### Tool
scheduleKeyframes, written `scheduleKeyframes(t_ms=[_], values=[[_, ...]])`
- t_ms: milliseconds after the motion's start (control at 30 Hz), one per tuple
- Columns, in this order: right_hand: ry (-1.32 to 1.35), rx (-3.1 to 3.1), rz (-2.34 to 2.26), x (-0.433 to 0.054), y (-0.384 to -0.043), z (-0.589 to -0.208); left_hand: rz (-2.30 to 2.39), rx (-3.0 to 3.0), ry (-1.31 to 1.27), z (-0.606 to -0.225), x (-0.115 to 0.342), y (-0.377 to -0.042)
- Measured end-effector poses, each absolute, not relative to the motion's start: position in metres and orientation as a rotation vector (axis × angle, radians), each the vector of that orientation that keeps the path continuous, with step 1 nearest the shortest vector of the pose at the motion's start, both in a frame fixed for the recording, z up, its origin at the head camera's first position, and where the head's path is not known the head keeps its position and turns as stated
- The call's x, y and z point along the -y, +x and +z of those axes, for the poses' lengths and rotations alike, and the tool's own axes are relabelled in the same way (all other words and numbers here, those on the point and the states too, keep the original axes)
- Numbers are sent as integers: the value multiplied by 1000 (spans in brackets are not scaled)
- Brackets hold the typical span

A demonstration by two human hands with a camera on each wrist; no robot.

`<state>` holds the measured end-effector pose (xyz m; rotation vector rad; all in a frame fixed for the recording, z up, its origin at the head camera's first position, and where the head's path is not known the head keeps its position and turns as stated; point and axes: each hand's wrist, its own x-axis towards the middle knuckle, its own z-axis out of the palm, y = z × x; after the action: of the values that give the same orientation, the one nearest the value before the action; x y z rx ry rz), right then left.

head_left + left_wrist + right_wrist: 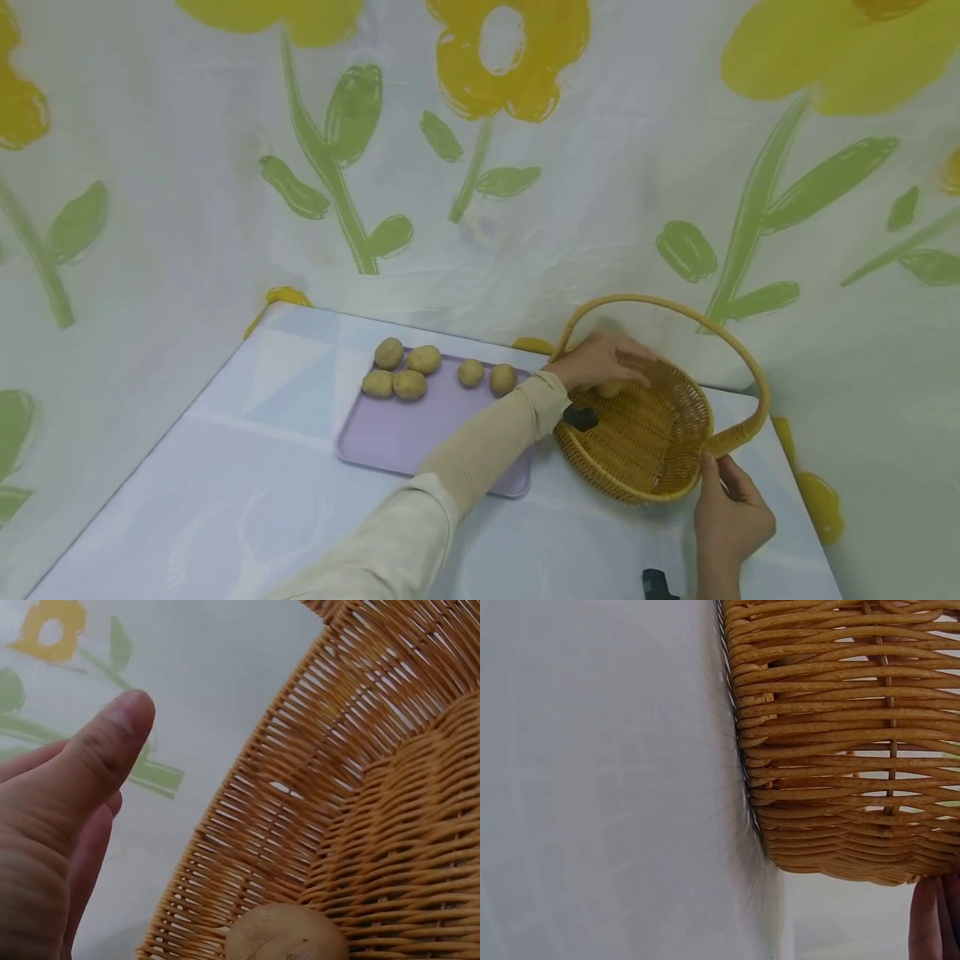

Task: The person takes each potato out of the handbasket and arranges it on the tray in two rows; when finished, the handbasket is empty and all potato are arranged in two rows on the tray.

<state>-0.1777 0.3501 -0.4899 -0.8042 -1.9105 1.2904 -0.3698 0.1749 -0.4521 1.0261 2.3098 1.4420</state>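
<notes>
A wicker basket [637, 442] with a tall arched handle stands on the right part of the table. My left hand [603, 360] is over the basket's far left rim, and no object shows in its fingers. In the left wrist view, the thumb [112, 742] is extended beside the basket wall. A potato [285, 934] lies inside the basket near that wall, partly cut off by the frame. My right hand [731, 508] pinches the basket's rim near the handle's right base. In the right wrist view, only its fingertips [928, 915] show against the wickerwork.
A lilac tray [390, 429] lies left of the basket, with several potatoes [409, 384] along its far side. My left forearm crosses over the tray's right part. Behind the table [285, 467] hangs a flower-printed cloth [585, 208].
</notes>
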Motion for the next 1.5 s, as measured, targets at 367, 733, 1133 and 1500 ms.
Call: scheduleKeyframes(t_ms=[367, 733, 1133, 1500], values=[[-772, 1921, 1259, -349, -179, -487, 1100, -2448, 1097, -451, -174, -376], [-813, 1949, 1229, -348, -177, -488, 829, -2527, 1179, -456, -179, -380], [-815, 1943, 1251, -348, -178, -489, 670, -2605, 1232, -461, -179, -385], [-826, 1961, 1237, -344, -177, -487, 600, -2660, 1140, -466, -176, -382]])
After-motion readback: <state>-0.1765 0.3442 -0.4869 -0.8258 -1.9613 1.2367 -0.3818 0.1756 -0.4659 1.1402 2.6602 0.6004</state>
